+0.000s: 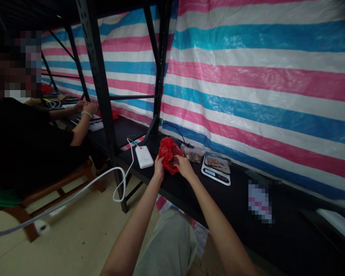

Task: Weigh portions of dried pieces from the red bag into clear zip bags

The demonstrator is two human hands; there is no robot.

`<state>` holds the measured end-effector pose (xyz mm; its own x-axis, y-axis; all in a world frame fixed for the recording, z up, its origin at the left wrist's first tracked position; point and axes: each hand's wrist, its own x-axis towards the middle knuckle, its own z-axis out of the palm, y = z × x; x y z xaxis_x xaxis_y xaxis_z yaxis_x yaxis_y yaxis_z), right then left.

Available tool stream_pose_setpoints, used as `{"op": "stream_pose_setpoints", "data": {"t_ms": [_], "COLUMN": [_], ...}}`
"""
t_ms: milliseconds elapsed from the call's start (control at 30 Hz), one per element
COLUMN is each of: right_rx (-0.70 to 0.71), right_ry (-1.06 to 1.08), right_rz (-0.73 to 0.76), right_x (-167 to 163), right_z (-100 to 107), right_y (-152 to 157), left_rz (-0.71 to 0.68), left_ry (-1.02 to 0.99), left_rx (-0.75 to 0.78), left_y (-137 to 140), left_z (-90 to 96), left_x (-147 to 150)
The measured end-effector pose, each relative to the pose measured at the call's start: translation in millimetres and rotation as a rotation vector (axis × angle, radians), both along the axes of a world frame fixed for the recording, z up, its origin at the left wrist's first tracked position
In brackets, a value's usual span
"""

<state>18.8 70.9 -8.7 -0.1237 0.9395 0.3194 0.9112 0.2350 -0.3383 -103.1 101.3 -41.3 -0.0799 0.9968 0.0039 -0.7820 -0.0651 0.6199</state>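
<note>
A crumpled red plastic bag (169, 147) rests on the black shelf top in front of me, its mouth facing me. My left hand (159, 166) grips the left edge of the bag, fingers closed on it. On the other side, my right hand (184, 167) is closed at the bag's mouth, fingertips partly hidden by red film. Something dark shows inside, too small to make out. Just right of the bag lies a clear plastic bag (193, 154) with brownish contents. Beside that stands a white kitchen scale (215, 177) with a clear packet (217, 163) of brown pieces on its plate.
A white power bank (144, 157) with a white cable (120, 168) sits left of my hands; the cable hangs across the aisle. A black metal post (99, 73) rises at left. Beyond it a person in black (31, 142) sits on a wooden stool (60, 188). Striped sheeting (261, 84) hangs behind.
</note>
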Motion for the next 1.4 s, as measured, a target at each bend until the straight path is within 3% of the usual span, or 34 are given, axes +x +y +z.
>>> {"op": "stream_pose_setpoints", "data": {"t_ms": [200, 367, 600, 767, 933, 1033, 1133, 1200, 1267, 1400], "right_rx": [0.032, 0.044, 0.062, 0.002, 0.104, 0.150, 0.178, 0.206, 0.286, 0.488], "right_ry": [0.233, 0.387, 0.357, 0.591, 0.871, 0.976, 1.056, 1.110, 1.169, 1.280], "right_rz": [0.040, 0.035, 0.007, 0.063, 0.197, 0.155, 0.079, 0.027, -0.028, -0.094], "right_x": [9, 10, 11, 12, 30, 61, 102, 130, 153, 181], "right_z": [-20, -30, -30, -29, -10, 7, 19, 21, 20, 12], "right_y": [13, 16, 17, 17, 7, -8, -29, -42, -52, -56], "left_rz": [0.007, -0.051, -0.083, 0.015, 0.325, 0.468, 0.627, 0.617, 0.425, -0.080], "left_ry": [-0.228, -0.290, -0.282, -0.131, 0.290, 0.546, 0.808, 0.874, 0.889, 0.964], "left_rx": [-0.086, -0.212, -0.205, -0.168, -0.113, -0.029, 0.137, 0.309, 0.534, 1.007], "left_y": [-6, -5, -7, -6, -25, -57, -90, -97, -88, -37], "left_z": [8.0, 5.0, 3.1, -2.5, -10.7, -4.8, 14.1, 29.8, 43.6, 56.2], "left_x": [8, 9, 10, 11, 11, 16, 29, 45, 67, 128]}}
